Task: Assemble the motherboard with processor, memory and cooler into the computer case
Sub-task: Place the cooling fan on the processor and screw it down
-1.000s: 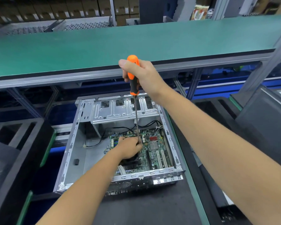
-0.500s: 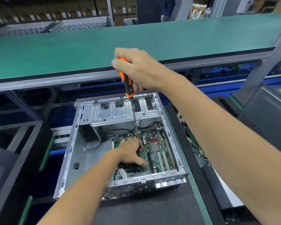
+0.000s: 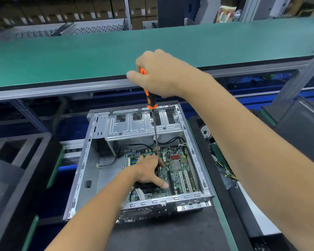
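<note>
An open silver computer case (image 3: 83, 171) lies on the black work surface. A green motherboard (image 3: 179, 171) sits inside it at the right. My right hand (image 3: 158, 73) grips the orange and black handle of a long screwdriver (image 3: 151, 102), held upright over the board. Its thin shaft runs down to my left hand (image 3: 149, 171), which rests on the black cooler (image 3: 143, 185) with fingers spread, pinching the shaft near the tip. The tip itself is hidden behind my fingers.
A green conveyor belt (image 3: 80, 57) runs across the back above the case. Black foam trays (image 3: 16, 169) stand at the left. Another dark case (image 3: 301, 127) and loose parts with cables (image 3: 223, 169) lie at the right. Black cables (image 3: 138, 147) cross the case's interior.
My right hand has slid up over the top of the screwdriver handle and turned on it. My left hand's fingers have spread over the cooler while still steadying the shaft.
</note>
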The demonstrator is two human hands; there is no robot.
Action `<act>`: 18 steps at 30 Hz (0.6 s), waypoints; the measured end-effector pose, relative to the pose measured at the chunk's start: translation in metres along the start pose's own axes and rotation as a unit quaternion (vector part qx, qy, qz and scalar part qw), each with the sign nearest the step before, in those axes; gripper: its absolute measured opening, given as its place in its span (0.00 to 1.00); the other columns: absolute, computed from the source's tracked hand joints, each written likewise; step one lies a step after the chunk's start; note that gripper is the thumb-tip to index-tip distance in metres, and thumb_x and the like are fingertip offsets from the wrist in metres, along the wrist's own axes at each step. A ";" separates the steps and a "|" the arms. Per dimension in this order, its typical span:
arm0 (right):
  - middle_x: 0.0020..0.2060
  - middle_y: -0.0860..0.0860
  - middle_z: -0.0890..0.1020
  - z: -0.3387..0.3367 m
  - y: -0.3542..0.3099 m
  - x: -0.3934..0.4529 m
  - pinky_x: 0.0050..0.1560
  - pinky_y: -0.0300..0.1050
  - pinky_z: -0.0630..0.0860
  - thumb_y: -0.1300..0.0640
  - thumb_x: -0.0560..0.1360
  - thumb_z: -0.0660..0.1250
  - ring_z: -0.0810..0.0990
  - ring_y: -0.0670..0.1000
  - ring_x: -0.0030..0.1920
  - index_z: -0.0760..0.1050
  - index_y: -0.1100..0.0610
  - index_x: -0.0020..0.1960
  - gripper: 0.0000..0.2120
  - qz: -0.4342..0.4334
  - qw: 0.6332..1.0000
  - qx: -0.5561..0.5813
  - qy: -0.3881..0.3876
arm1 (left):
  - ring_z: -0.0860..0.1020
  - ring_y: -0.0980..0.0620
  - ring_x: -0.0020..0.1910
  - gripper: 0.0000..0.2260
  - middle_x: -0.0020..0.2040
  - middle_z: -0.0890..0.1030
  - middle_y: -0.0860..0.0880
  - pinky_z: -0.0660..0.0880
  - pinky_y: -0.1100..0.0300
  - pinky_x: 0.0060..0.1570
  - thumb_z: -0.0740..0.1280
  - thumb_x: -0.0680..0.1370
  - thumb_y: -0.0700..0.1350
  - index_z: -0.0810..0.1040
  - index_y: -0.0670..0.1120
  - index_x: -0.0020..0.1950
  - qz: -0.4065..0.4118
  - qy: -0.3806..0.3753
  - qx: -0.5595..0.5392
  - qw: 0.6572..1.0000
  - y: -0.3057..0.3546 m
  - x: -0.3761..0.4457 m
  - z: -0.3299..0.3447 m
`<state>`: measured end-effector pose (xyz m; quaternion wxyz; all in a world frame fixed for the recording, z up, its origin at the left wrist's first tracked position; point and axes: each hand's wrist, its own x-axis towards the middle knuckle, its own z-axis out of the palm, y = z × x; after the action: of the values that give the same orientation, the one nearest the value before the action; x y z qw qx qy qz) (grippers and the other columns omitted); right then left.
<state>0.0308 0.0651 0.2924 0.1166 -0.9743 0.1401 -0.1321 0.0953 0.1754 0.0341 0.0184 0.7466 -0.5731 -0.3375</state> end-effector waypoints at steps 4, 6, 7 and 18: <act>0.42 0.57 0.82 -0.013 -0.001 -0.004 0.32 0.43 0.80 0.59 0.78 0.59 0.84 0.55 0.35 0.75 0.57 0.52 0.08 -0.023 0.985 0.125 -0.115 | 0.63 0.53 0.58 0.33 0.57 0.65 0.52 0.54 0.51 0.67 0.71 0.65 0.67 0.67 0.52 0.63 0.001 0.002 -0.003 1.000 0.002 -0.001 0.000; 0.37 0.54 0.82 -0.013 -0.001 -0.006 0.30 0.39 0.79 0.57 0.78 0.62 0.83 0.50 0.29 0.77 0.57 0.49 0.06 -0.057 0.989 0.104 -0.086 | 0.64 0.52 0.60 0.33 0.58 0.65 0.52 0.56 0.51 0.66 0.71 0.65 0.67 0.67 0.52 0.62 0.002 0.001 -0.001 1.000 0.002 -0.001 0.000; 0.33 0.54 0.82 -0.012 0.000 -0.006 0.29 0.38 0.79 0.56 0.77 0.64 0.81 0.48 0.26 0.77 0.58 0.47 0.06 -0.062 0.992 0.089 -0.062 | 0.64 0.51 0.61 0.32 0.58 0.66 0.52 0.56 0.51 0.66 0.71 0.65 0.67 0.67 0.52 0.62 0.001 -0.001 -0.002 1.000 0.001 -0.001 0.000; 0.37 0.53 0.82 -0.017 -0.002 -0.006 0.31 0.42 0.77 0.58 0.77 0.61 0.83 0.52 0.30 0.73 0.57 0.49 0.04 -0.003 0.990 0.075 -0.118 | 0.63 0.53 0.56 0.32 0.56 0.66 0.53 0.58 0.55 0.59 0.72 0.66 0.65 0.69 0.50 0.63 0.015 0.013 -0.010 1.000 0.002 -0.003 -0.001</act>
<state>0.0204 0.0659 0.3080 0.2047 -0.9720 0.1119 -0.0269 0.0940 0.1769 0.0376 0.0387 0.7418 -0.5806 -0.3334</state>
